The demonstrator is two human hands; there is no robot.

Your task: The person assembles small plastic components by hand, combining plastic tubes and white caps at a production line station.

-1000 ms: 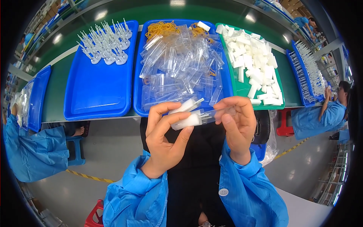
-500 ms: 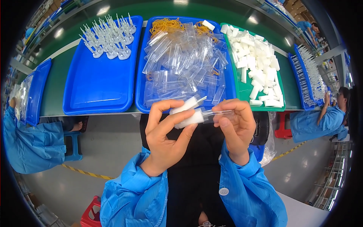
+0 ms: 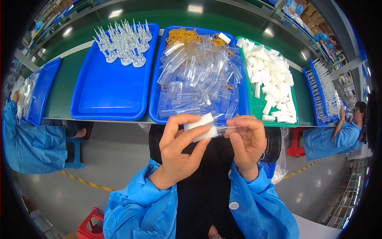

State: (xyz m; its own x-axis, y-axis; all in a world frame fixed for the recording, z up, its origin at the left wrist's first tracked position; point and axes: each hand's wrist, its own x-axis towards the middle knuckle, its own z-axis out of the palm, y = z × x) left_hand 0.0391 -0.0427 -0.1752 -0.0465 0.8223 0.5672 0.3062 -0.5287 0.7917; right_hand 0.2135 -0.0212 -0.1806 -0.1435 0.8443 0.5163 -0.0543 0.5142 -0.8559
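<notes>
Two white foam blocks sit between the fingers of my left hand [image 3: 175, 149], one above the other. From the upper foam block [image 3: 205, 119] a thin pale rod sticks out to the right. The lower foam block [image 3: 203, 134] meets a clear plastic sleeve [image 3: 223, 131] at its right end; whether the sleeve goes around anything there is hard to make out. My right hand [image 3: 247, 139] pinches the sleeve's far end between thumb and fingers. Both hands are in front of the middle blue tray [image 3: 158, 113], close to its near edge.
That tray carries a heap of clear sleeves [image 3: 195, 75] and yellow rubber bands [image 3: 181, 36]. A green tray [image 3: 292, 122] with white foam blocks stands right of it. The left blue tray [image 3: 111, 91] bears white stemmed pieces [image 3: 126, 44]. Co-workers in blue sit at both sides.
The view has shifted slightly, so trays and hands sit a little differently in it. Both hands keep the same hold on the foam blocks and the sleeve.
</notes>
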